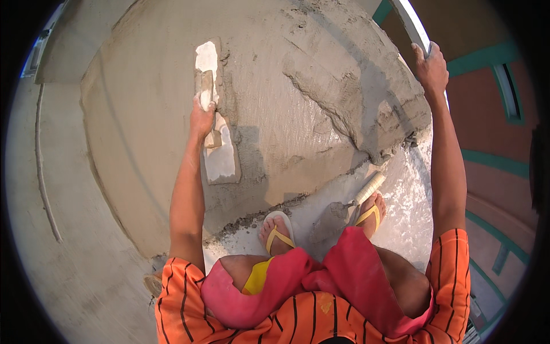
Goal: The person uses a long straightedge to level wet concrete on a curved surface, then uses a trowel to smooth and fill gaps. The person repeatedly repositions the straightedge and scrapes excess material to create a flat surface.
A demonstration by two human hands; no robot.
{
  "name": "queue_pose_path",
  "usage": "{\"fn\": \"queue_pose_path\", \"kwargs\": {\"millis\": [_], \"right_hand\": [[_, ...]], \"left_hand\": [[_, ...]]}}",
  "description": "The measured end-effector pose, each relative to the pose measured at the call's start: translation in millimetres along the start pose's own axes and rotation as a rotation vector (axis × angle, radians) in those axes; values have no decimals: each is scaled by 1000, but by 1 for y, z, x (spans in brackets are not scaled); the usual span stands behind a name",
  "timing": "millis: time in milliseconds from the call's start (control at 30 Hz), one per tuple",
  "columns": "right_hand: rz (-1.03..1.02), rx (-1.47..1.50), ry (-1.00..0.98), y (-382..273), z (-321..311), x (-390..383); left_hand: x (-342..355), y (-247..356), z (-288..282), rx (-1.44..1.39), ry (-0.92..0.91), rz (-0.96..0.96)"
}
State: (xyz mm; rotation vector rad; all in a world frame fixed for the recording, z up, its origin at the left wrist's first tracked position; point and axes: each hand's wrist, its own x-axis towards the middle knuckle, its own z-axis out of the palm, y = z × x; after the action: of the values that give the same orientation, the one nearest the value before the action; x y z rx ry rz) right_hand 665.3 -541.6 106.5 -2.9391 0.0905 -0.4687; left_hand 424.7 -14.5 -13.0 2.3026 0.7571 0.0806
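Observation:
My left hand (203,117) is closed around the handle of a long rectangular plastering float (221,163), whose pale face is smeared with grey mortar. The float lies against a broad layer of wet mortar (154,109), smooth around the float and to its left. Off to the far right, my right hand (432,71) grips the edge of a long white bar or ledge (413,24). Close to my right foot rests a pointing trowel (369,188) with a pale wrapped handle; its blade is coated in mortar.
A thick, rough-edged heap of mortar (355,109) spreads across the right side. My sandalled feet (277,232) stand on a pale, splashed strip just below it. A thin rod or cord (41,166) runs along the left. Beyond the right edge is a reddish building with green bands (495,163).

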Motion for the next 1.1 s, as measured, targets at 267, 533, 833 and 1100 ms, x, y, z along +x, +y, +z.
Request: {"fn": "queue_pose_path", "kwargs": {"millis": [267,533,833,1100], "right_hand": [[3,-5,17,6,4,1],[-100,18,113,13,3,-6],[-776,336,-708,26,-23,-243],[-1207,-51,-891,58,-6,-319]], "left_hand": [[-14,-1,1,153,-78,73],[-115,-14,-3,124,-129,31],[-279,-14,-17,44,-124,-124],[-268,28,-59,-64,-21,-45]]}}
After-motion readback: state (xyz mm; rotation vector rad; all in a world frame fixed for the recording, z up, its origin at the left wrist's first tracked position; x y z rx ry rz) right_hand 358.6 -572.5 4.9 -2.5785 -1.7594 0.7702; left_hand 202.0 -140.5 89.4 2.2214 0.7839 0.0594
